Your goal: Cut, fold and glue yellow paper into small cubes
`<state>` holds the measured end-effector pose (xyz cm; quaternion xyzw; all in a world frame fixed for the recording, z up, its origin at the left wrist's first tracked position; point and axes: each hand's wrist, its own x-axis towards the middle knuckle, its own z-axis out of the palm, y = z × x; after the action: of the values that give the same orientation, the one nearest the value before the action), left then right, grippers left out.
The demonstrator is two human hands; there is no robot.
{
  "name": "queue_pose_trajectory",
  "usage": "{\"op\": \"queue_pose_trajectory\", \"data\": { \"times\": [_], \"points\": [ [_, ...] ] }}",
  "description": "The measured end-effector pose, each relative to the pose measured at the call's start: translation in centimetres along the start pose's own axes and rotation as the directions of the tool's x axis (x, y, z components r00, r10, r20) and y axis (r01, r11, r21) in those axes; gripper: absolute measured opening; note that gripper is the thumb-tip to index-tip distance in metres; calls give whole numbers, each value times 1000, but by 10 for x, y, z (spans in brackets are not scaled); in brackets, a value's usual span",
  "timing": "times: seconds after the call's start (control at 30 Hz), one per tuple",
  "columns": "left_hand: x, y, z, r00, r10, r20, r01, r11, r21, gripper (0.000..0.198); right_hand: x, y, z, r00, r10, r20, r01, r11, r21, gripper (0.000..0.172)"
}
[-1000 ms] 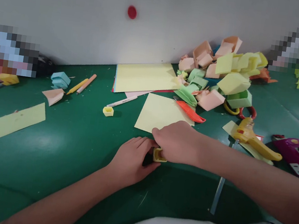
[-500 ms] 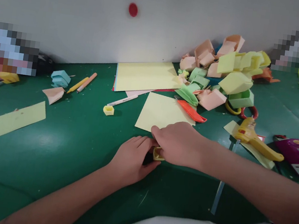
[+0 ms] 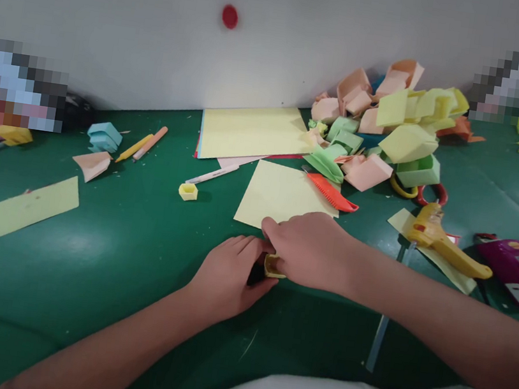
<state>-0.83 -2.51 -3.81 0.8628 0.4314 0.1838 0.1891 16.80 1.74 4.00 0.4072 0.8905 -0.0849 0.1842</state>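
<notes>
Close in over the green counter (image 3: 149, 256), the left hand (image 3: 229, 274) is loosely curled, thumb along the near edge of a small yellow box (image 3: 268, 272), fingers at its far side: a narrow grip, with the box caught at its mouth. The right hand (image 3: 316, 251) lies over the box's right end, fingers bent together; their tips are hidden, so I can't tell whether that grip pinches. The box's hollow faces up, its paper walls look thin, and with the right end covered I can't make out the long axis. Just past the knuckles lies a flat, smooth sheet (image 3: 279, 191), a red cutter (image 3: 332, 193) slanting across its right edge. Leftward stands a tiny angular paper cup (image 3: 188, 192), near a slim pen (image 3: 214, 174). Beyond, folded pieces (image 3: 374, 133) heap up before the pale wall (image 3: 167, 27).
</notes>
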Motion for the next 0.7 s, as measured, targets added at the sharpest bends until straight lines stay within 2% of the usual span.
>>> {"op": "queue_pose_trajectory", "data": {
  "times": [0.43, 0.7],
  "points": [
    [1, -2, 1, 999, 32, -24, -31, 999, 8, 23, 4, -4, 3, 1000, 3, -23, -4, 1000, -19, 36],
    [1, 0, 0, 1000, 18, -15, -18, 1000, 15, 22, 2, -4, -1, 1000, -4, 12, 3, 1000, 18, 36]
  ]
}}
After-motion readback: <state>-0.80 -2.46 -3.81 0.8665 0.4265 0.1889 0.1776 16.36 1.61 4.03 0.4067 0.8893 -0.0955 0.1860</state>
